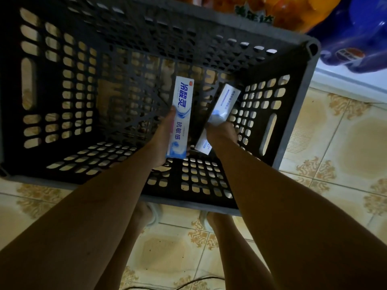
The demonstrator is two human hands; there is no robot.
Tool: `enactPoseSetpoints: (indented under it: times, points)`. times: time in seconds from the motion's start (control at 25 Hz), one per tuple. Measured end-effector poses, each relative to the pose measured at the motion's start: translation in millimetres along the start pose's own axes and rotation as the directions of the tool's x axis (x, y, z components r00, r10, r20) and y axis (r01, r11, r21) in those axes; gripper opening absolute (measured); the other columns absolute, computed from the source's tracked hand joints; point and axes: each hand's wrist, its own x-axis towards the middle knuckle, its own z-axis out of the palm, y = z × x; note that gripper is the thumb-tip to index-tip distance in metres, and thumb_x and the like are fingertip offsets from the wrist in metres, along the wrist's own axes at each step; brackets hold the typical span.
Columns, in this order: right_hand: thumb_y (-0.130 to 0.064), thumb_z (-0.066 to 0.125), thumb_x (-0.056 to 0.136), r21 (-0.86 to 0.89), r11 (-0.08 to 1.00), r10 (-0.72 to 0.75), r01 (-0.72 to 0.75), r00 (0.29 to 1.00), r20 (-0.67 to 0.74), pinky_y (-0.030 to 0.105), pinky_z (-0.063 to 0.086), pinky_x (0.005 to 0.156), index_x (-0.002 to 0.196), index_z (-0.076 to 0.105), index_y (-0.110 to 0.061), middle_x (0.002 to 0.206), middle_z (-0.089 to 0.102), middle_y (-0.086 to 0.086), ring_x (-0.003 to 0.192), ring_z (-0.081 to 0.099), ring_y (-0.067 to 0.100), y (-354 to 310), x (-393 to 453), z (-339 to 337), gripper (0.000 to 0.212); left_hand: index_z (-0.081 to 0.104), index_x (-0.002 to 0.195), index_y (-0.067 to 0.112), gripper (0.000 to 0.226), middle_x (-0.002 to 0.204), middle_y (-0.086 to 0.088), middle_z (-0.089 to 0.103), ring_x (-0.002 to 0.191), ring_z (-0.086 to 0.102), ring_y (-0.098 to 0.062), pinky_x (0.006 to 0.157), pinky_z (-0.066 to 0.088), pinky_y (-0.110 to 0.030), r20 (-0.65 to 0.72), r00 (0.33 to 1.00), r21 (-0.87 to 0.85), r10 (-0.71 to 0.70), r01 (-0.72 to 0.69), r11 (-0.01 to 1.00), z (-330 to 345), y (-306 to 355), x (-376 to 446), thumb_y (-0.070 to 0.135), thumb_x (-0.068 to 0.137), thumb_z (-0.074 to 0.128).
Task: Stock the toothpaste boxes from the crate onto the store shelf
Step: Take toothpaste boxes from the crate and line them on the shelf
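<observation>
A dark perforated plastic crate (293, 114) stands on the tiled floor below me, and both my arms reach down into it. My left hand (162, 141) grips a white and blue toothpaste box (181, 97) with large blue lettering, its front face up. My right hand (219, 132) grips a second white and blue toothpaste box (224, 101), tilted against the crate's right side. Part of that box shows below the hand too. No other boxes show in the crate. The store shelf is out of view.
Beige patterned floor tiles (345, 143) surround the crate. Blue packaged goods (360, 34) and orange items (293, 11) sit beyond the crate's far right corner. My feet (150, 214) stand just in front of the crate's near rim.
</observation>
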Motion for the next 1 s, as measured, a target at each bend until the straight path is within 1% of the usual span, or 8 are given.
enactPoseSetpoints:
  times: [0.16,0.32,0.36,0.44,0.52,0.68,0.84,1.0]
  points:
    - [-0.040,0.076,0.079,0.084,0.995,-0.040,0.046,0.996,-0.074,0.048,0.048,0.099,0.150,0.017,-0.013,0.142,0.039,0.013,0.128,0.045,0.033,-3,6,12,0.095,0.055,0.128,0.031,0.055,0.115,-0.005,0.066,0.107,0.063,-0.028,0.093,0.051,-0.056,-0.174,0.984,0.020,0.033,-0.030,0.999,5,-5,9,0.061,0.083,0.061]
    - [-0.022,0.070,0.085,0.251,0.964,-0.053,0.086,0.989,-0.136,0.045,0.055,0.086,0.138,0.032,-0.017,0.131,0.054,0.010,0.114,0.058,0.030,3,12,18,0.065,0.059,0.126,0.029,0.055,0.115,-0.003,0.068,0.106,0.064,-0.025,0.096,0.050,-0.053,-0.229,0.972,0.075,0.046,-0.030,0.997,-1,-7,19,0.059,0.080,0.066]
    - [-0.022,0.066,0.089,0.356,0.932,-0.036,0.067,0.995,-0.095,0.041,0.055,0.079,0.137,0.037,-0.017,0.127,0.057,0.009,0.109,0.060,0.027,6,9,15,0.056,0.060,0.126,0.026,0.054,0.116,-0.004,0.068,0.106,0.065,-0.026,0.098,0.049,-0.052,-0.227,0.974,0.049,0.018,-0.007,0.999,-3,-5,20,0.057,0.081,0.065]
    - [-0.027,0.055,0.095,0.649,0.751,0.028,-0.122,0.988,0.154,0.036,0.051,0.075,0.138,0.046,-0.016,0.127,0.058,0.011,0.106,0.058,0.027,16,-3,4,0.045,0.061,0.126,0.017,0.045,0.119,-0.008,0.067,0.106,0.063,-0.028,0.102,0.047,-0.051,-0.197,0.980,-0.066,-0.030,0.017,0.998,-5,-3,14,0.047,0.092,0.060]
    - [-0.035,0.043,0.096,0.757,0.576,0.002,-0.310,0.926,0.378,0.038,0.050,0.076,0.137,0.049,-0.015,0.123,0.059,0.015,0.107,0.058,0.030,25,-19,-14,0.046,0.058,0.131,0.013,0.043,0.124,-0.010,0.064,0.110,0.060,-0.030,0.105,0.045,-0.048,-0.158,0.986,-0.212,-0.048,0.014,0.977,-5,-2,2,0.041,0.098,0.052]
    - [-0.037,0.031,0.093,0.665,0.663,-0.027,-0.344,0.877,0.480,0.040,0.050,0.082,0.136,0.053,-0.012,0.109,0.062,0.017,0.097,0.060,0.032,29,-56,-45,0.055,0.053,0.140,0.021,0.070,0.132,-0.008,0.061,0.118,0.059,-0.028,0.103,0.045,-0.047,-0.072,0.996,-0.249,-0.055,0.036,0.968,4,14,-42,0.062,0.084,0.059]
    - [-0.045,0.031,0.098,0.572,0.785,-0.089,-0.236,0.871,0.483,0.034,0.051,0.075,0.134,0.054,-0.012,0.102,0.063,0.013,0.086,0.061,0.024,6,-107,-69,0.054,0.056,0.134,0.029,0.058,0.122,-0.006,0.068,0.107,0.066,-0.025,0.092,0.053,-0.043,-0.128,0.992,-0.094,0.011,-0.023,0.995,9,42,-94,0.057,0.083,0.065]
    - [-0.053,0.056,0.093,0.439,0.898,-0.209,0.026,0.903,0.374,0.038,0.054,0.083,0.128,0.057,-0.022,0.110,0.068,0.007,0.099,0.066,0.024,-21,-171,-90,0.047,0.065,0.120,0.019,0.038,0.076,-0.001,0.072,0.061,0.068,-0.013,0.061,0.049,-0.025,-0.064,0.997,-0.104,-0.046,0.039,0.994,9,79,-165,0.044,0.092,0.057]
